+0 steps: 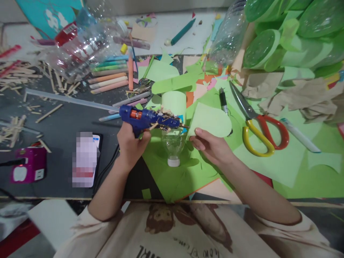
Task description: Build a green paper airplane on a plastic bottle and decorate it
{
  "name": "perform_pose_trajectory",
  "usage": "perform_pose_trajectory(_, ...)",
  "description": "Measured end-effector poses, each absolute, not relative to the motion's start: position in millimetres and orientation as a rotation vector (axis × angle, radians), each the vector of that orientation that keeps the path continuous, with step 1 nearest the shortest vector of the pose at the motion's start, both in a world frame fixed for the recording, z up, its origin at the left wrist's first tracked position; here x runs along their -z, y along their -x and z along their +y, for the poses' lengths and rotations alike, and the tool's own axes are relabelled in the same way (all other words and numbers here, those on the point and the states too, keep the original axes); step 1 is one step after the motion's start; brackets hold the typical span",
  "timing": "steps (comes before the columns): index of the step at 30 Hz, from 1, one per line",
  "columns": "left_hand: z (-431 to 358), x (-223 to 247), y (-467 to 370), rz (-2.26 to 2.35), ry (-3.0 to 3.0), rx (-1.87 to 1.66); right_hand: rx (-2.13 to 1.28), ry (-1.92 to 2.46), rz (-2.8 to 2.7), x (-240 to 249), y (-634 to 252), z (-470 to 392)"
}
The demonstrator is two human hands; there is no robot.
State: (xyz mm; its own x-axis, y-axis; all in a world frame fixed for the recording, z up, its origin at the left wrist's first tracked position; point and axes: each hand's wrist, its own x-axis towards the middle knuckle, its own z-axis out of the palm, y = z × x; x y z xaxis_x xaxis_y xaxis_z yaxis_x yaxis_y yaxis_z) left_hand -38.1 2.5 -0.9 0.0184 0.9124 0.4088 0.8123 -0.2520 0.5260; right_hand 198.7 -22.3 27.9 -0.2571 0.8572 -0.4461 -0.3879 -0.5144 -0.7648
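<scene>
While the capped bottle (173, 147) is serving as landmark, a blue glue gun (150, 119) is reaching over it from the left, its grip filling the closed left hand (131, 145), and a rounded pale green paper piece (213, 120) is standing just to its right, the right hand (213, 145) pinching its lower edge between thumb and fingers. Hands: apart, one to each side of the bottle, the nozzle pointing at the paper's near edge, contact not certain. Handling, as judged: paper light, flexible, creasing easily, calling for an edge pinch; gun rigid, heavier, likely hot-tipped, calling for the grip only.
</scene>
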Motion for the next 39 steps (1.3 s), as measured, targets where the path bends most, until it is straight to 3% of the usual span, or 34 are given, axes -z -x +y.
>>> perform_pose_trajectory(9,4.1,0.3,35.7,1.843,-2.192,-1.172,-1.860,1.162,-0.655,-24.2,-198.4,-24.7)
perform_pose_trajectory(39,3.4,-1.3,37.8,2.024,-1.907,-1.095,-1.926,1.158,-0.782,-31.1,-198.7,-26.2)
